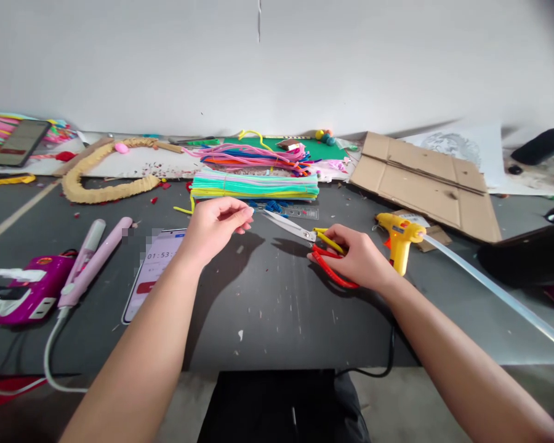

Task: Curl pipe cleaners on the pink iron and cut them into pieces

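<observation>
My right hand [351, 255] is closed around the handles of a pair of scissors [293, 227], one handle red and one yellow. The blades point left toward my left hand [221, 224], whose thumb and fingertips are pinched together. Whatever lies in that pinch, if anything, is too small to make out. Just behind the blades is a bundle of pastel pipe cleaners [253, 186] in mint, white and yellow. Small blue pieces [277, 207] lie by a clear ruler [305, 213] in front of that bundle.
A yellow hot glue gun [401, 237] with a long glue stick stands right of my right hand, before folded cardboard [425, 175]. On the left are a phone [141, 289] showing a timer, a pink hair straightener [95, 264] and a purple power strip [50, 289]. Pink pipe cleaners [253, 157] lie farther back.
</observation>
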### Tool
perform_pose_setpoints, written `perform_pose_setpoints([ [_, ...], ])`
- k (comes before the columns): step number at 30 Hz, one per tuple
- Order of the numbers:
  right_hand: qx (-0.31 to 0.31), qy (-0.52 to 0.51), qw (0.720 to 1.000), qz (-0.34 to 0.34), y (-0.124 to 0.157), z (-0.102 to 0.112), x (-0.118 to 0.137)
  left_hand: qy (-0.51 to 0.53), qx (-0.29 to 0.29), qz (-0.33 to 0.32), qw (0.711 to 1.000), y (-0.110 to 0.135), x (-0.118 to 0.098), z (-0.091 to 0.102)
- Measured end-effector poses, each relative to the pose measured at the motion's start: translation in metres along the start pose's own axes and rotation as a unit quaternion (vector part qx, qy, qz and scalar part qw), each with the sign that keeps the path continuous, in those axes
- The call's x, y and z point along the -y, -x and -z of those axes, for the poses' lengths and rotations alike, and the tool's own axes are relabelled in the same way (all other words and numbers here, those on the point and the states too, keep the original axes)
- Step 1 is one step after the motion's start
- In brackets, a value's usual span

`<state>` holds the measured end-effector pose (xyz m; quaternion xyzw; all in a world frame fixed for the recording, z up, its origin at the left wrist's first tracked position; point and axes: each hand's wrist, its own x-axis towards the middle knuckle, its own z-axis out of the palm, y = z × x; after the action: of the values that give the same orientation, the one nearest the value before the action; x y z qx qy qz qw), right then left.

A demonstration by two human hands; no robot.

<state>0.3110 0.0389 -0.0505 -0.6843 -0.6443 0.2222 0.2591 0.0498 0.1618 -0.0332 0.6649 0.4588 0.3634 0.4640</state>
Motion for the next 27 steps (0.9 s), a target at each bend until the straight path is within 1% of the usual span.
perform_pose_setpoints([
  [6,-0.006,0.008,1.000,0.007,-0.0003,-0.0027,-0.0010,0.026,0.019,-0.007,0.999,-0.0011,0.0040,0.0002],
  [11,-0.015,0.029,0.999,0.013,-0.0012,-0.0028,-0.0017,-0.001,0.030,-0.016,0.999,-0.0032,0.0056,0.0007],
  [18,-0.009,0.055,0.998,0.014,-0.0025,-0.0046,-0.0027,0.003,0.039,0.017,0.999,-0.0035,0.0066,-0.0003],
  [27,0.006,0.068,0.998,0.015,-0.0034,-0.0054,-0.0032,0.019,0.088,0.064,0.994,-0.0032,0.0058,0.0008],
])
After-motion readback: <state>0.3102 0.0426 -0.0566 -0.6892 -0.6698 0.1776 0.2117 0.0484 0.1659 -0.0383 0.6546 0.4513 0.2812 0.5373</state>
